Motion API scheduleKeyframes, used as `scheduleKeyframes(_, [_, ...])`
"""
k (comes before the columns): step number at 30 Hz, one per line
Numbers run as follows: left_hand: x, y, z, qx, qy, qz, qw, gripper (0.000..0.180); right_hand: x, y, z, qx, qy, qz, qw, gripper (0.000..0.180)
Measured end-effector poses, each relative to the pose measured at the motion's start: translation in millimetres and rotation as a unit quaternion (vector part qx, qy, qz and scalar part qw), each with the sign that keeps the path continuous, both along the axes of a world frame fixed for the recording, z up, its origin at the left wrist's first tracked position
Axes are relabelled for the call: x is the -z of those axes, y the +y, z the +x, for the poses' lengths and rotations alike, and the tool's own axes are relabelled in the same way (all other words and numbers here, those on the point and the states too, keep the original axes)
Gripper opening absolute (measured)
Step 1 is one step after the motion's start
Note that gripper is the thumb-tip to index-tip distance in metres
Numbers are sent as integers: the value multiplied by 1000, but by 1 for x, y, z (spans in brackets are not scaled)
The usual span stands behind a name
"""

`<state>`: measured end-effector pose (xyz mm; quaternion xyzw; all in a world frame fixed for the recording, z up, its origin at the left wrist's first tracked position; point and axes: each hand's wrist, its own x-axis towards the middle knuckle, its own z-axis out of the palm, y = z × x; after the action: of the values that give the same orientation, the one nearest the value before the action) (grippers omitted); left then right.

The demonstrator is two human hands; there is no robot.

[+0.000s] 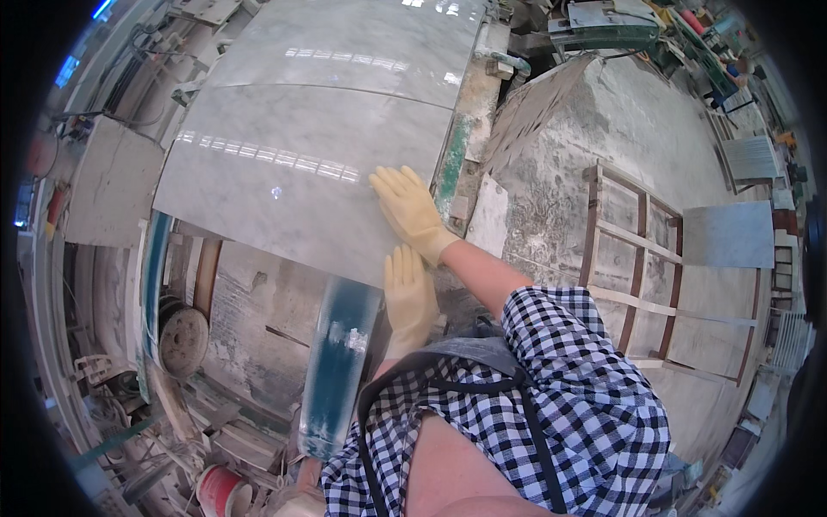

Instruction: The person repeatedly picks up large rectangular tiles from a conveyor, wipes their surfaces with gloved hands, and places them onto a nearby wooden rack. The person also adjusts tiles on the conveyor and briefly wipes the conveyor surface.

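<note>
Marble slab (284, 172) on workshop bench, gloved hands flat at its edge

Both hands (409, 250) on slab (293, 172) near edge; wooden frame (637, 258) right

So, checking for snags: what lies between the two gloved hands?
Head view: only bare polished marble slab between the right hand and left hand, both resting at its near edge.

Head fisheye, looking steeply down, close above marble slab (301, 164), workshop floor.
</note>
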<state>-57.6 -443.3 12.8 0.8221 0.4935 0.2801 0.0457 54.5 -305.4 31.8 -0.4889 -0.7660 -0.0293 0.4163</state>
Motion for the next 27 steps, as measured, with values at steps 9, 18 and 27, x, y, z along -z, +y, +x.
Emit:
scheduleKeyframes(9, [-16,-1,-1,7,3,-30,1000,50,2,0,2,-5,18,-29,999,45])
scheduleKeyframes(18, [-12,-2,-1,12,-3,-15,1000,49,0,-2,1,7,16,-20,1000,45])
scheduleKeyframes(27, [-9,-2,-3,9,-12,-6,1000,49,-5,-2,1,7,22,-24,999,44])
